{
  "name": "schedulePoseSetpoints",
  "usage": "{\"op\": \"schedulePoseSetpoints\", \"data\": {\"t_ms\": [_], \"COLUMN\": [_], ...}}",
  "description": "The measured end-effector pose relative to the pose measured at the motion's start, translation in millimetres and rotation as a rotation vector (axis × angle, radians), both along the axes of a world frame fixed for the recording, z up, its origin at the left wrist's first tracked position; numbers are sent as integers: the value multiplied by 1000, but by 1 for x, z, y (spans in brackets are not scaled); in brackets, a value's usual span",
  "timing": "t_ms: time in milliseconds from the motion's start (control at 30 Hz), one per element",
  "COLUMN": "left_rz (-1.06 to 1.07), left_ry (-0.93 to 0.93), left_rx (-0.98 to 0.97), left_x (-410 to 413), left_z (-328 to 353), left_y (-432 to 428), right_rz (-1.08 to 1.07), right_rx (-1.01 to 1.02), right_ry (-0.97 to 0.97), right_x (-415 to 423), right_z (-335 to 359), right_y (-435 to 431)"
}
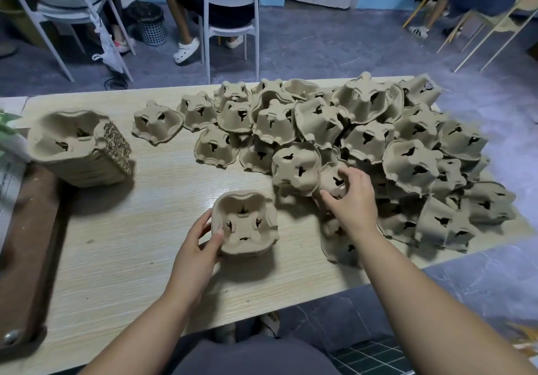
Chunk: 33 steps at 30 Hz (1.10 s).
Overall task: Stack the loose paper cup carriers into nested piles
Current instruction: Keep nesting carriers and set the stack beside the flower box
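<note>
carrier [334,182] gripped by right hand [353,203].

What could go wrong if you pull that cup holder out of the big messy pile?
1. The right hand grips a loose carrier wedged among others in the heap, so pulling it may topple its neighbours.
2. The heap reaches the right edge of the table, so some might slide off.

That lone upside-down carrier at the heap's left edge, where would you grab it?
Probably from above, pinching the lone carrier across its sloping side walls: it lies bottoms up, body standing proud, rim down on the table, left side free.
</note>
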<state>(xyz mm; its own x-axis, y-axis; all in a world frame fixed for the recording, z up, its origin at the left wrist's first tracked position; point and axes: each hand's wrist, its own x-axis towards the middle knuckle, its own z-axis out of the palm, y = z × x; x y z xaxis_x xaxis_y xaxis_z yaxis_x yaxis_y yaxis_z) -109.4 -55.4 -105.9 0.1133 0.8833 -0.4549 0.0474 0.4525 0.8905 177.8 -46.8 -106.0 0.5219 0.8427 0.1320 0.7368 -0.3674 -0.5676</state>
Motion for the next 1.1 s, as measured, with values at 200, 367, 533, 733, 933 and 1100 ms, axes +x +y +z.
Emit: {"op": "schedulePoseSetpoints", "data": {"t_ms": [200,367,533,733,933,1100], "left_rz": [2,16,74,168,98,60], "left_ry": [4,-25,-21,-46,-32,-42], "left_rx": [5,5,5,-15,7,29], "left_x": [1,-1,-10,-32,-40,-40], "left_z": [0,-1,-2,2,3,3], "left_y": [1,1,-1,-8,-12,-14], "right_rz": [-49,-92,-50,60,116,226], "right_rx": [79,98,76,-96,-240,-349], "right_ry": [118,533,1137,1427,1373,995], "right_x": [13,6,-19,-72,-96,-110], "right_z": [28,48,46,8,-2,10], "right_y": [-25,-42,-53,-70,-63,-55]}}
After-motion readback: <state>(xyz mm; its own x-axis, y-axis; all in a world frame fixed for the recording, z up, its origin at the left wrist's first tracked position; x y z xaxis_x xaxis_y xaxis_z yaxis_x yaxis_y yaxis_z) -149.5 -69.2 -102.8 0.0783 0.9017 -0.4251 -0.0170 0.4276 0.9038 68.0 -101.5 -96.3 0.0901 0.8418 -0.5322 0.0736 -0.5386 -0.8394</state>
